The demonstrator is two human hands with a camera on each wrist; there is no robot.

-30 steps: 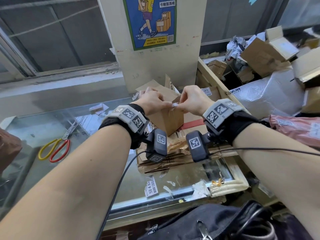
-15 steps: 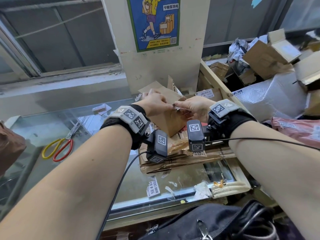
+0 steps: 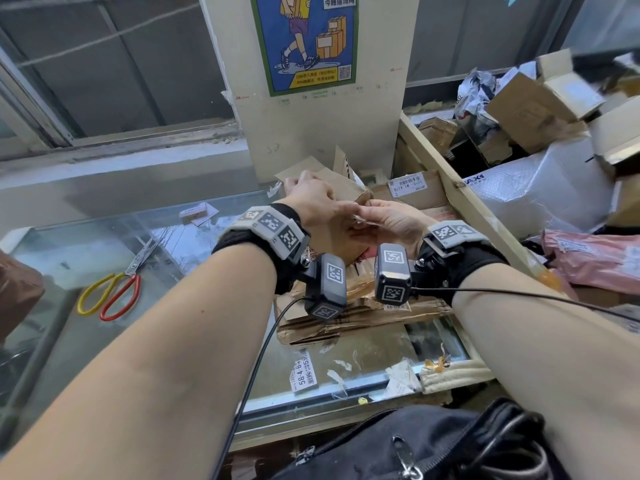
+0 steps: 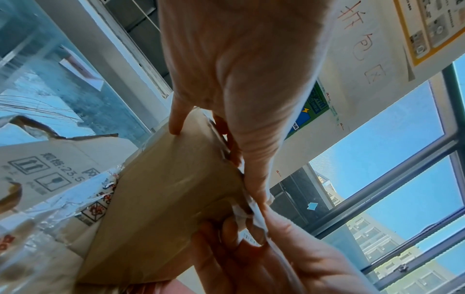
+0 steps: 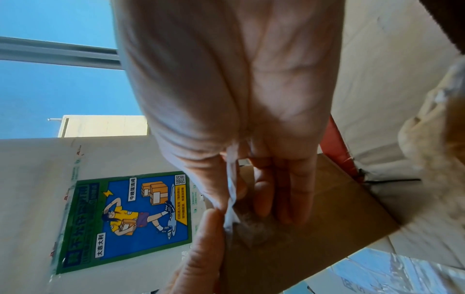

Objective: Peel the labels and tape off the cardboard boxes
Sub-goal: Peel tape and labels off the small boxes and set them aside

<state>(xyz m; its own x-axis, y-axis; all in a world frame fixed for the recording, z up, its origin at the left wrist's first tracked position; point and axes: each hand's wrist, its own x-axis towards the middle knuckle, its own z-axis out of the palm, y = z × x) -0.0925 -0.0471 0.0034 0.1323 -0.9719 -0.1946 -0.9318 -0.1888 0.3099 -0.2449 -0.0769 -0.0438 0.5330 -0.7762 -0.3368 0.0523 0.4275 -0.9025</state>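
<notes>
Grip, both hands: my left hand (image 3: 313,202) clasps the small cardboard box (image 4: 161,201) over its top edge, fingers curled down the far face, thumb along the near corner. My right hand (image 3: 388,221) pinches a strip of clear tape (image 5: 231,201) between thumb and forefinger, right at that same corner; the remaining fingers (image 5: 297,191) lie flat against the brown panel.

Location: box held raised above a stack of flattened cartons (image 3: 363,313), which rests on the glass counter (image 3: 104,244).

Risks, as I judge them:
- Tape is thin film, already crumpled and whitish at the lifted end. A sharp or sideways tug would likely snap it short, leaving the rest stuck flat.
- Kraft surface looks fibrous; pulling steeply may strip the paper skin off with the adhesive.
- Thumbs meet at the corner; the sticky end could cling to my left thumb rather than come away.
- Box is light and held only from above. A hard pull could twist it out of my left hand.

Materials:
- Box: plain brown corrugated board, matte, crisp edges, one panel faintly glossy where film covers it.
- Tape: transparent, wrinkled, narrow.
- Counter: smooth glass, littered with peeled label scraps (image 3: 303,375).
- Scissors (image 3: 114,292): steel blades, red and yellow loop handles, lying well apart to my left.
</notes>
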